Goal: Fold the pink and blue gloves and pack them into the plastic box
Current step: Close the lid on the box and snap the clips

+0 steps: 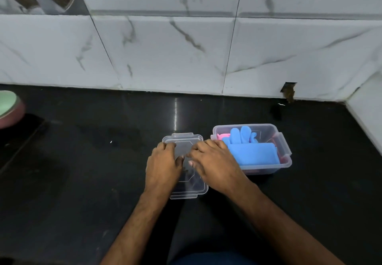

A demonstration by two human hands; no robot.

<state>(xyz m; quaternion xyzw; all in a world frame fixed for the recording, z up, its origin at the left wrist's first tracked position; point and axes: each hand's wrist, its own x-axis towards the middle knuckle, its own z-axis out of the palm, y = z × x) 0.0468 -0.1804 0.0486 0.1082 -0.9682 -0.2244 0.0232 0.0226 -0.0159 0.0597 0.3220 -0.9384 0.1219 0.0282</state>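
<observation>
Black counter, marble wall. Both hands, left hand (163, 162) and right hand (213, 161), rest loosely curled on lid (193, 190); plastic box (286, 151), holding blue gloves (252, 153), sits just right of lid, nearer the right hand.

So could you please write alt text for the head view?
Both hands, left hand and right hand, rest on a clear plastic lid lying on a black counter. Beside it, the open clear plastic box holds folded blue gloves over pink gloves.
</observation>
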